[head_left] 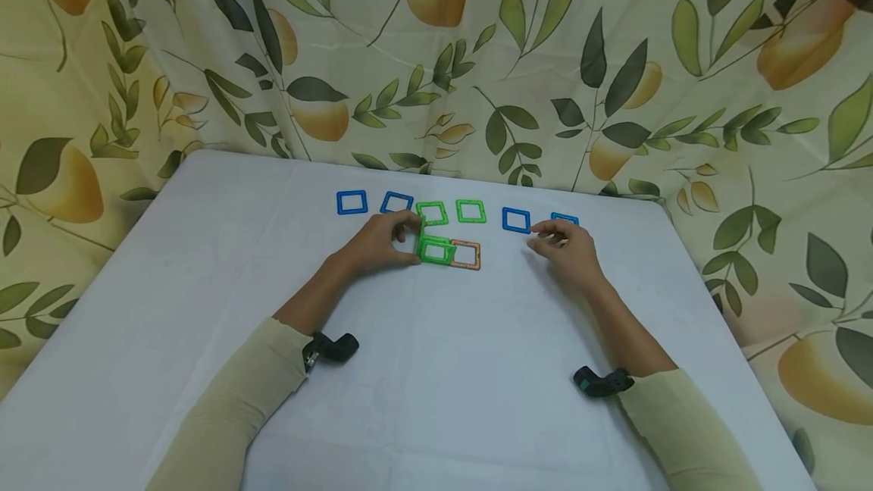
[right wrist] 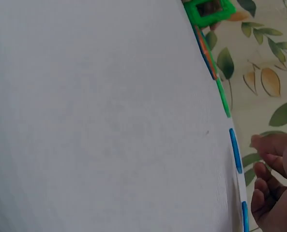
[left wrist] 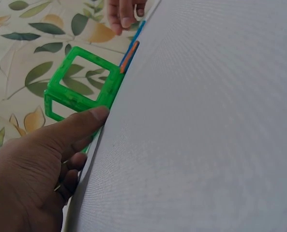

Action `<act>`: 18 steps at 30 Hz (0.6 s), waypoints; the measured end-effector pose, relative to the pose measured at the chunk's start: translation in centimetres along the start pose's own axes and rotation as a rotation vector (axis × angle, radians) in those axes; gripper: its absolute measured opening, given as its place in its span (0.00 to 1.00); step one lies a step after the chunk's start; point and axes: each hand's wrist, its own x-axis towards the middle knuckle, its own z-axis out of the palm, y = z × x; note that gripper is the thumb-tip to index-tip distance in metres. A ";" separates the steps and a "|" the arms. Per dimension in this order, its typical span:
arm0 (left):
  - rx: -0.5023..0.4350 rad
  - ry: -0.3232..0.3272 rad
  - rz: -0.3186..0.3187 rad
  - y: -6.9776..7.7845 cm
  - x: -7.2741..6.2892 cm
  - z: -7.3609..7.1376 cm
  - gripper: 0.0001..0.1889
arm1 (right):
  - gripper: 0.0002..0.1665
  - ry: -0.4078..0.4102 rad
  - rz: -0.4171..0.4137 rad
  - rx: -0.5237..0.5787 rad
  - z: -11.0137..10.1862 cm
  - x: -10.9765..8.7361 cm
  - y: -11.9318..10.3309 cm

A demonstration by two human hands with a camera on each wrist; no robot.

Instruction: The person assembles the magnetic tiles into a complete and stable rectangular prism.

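Observation:
My left hand [head_left: 377,242] grips the left side of a standing green frame shape [left wrist: 87,79], built from square magnetic tiles, with the thumb at its lower edge. Against its right side an orange tile [head_left: 467,254] lies flat on the table. My right hand [head_left: 567,248] hovers beside a blue tile [head_left: 516,220], fingers loosely bent and nothing between them. Another blue tile [head_left: 564,217] is partly hidden behind that hand. Two loose green tiles lie behind the shape, one on the left [head_left: 431,213] and one on the right [head_left: 470,211].
Toward the back left of the white table [head_left: 436,370] lie two more blue tiles, one at the far left [head_left: 352,202] and one partly covered by my left hand [head_left: 398,202]. A leaf-and-fruit patterned curtain [head_left: 436,59] hangs behind the table's rear edge.

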 end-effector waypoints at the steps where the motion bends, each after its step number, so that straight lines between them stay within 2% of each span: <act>1: -0.003 0.000 -0.003 0.0 -0.1 0.0 0.34 | 0.19 0.003 0.003 -0.002 -0.2 0.0 0.2; 8: -0.020 -0.016 -0.038 0.1 -0.4 0.1 0.35 | 0.20 0.012 0.046 -0.035 -1.5 0.4 0.9; 18: -0.021 -0.018 -0.047 0.6 -0.4 0.0 0.35 | 0.27 0.024 0.095 -0.119 -2.9 1.5 2.1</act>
